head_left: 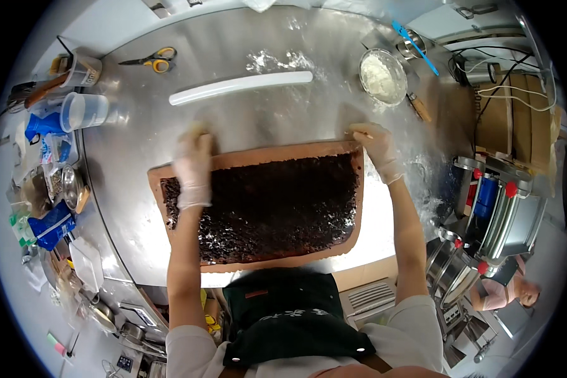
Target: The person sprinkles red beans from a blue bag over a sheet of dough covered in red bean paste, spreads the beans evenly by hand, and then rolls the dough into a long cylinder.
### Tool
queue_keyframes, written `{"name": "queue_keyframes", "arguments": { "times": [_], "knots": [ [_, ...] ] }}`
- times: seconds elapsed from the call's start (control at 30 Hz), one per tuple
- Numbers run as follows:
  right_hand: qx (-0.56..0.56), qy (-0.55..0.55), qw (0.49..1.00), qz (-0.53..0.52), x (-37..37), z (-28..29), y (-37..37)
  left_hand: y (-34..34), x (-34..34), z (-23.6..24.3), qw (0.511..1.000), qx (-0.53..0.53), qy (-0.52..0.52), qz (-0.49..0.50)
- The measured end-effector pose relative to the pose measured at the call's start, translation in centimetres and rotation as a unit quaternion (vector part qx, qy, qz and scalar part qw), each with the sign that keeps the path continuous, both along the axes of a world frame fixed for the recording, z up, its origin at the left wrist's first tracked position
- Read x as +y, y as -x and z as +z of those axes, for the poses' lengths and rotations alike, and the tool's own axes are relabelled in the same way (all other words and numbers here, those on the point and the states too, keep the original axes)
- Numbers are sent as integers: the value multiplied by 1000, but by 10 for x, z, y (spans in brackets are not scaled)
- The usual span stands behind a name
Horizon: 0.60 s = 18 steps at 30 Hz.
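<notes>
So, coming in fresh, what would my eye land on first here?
Probably the wide, flat, brown dough-like sheet spread with dark, crumbly filling, in the middle of the shiny steel table. Next, the person's translucent-gloved left hand over its upper left, and similarly gloved right hand by its upper-right corner. Beyond it lies a long, smooth white rod.

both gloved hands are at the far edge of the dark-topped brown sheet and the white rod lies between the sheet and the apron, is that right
Not quite: the white rod is not between the dark-topped brown sheet and the apron. The head view shows it on the steel table, beyond the sheet's far edge. The rest stands.
</notes>
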State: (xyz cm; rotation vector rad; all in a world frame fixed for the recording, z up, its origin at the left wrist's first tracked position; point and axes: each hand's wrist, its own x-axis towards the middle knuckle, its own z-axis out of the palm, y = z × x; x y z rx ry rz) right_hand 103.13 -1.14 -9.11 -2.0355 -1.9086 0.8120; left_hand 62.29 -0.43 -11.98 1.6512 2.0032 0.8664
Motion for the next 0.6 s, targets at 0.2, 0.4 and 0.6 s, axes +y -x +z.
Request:
{"name": "queue_keyframes", "arguments": {
  "times": [0.2, 0.4, 0.6],
  "knots": [
    [49, 21, 988, 147, 5, -17, -16, -194, -3, -4, 951, 13, 46, -307],
    [59, 43, 980, 184, 13, 1, 0, -237, 6, -8, 926, 93, 140, -339],
    [52, 16, 973, 226, 1, -3, -15, -236, -4, -8, 916, 97, 60, -384]
  ]
}}
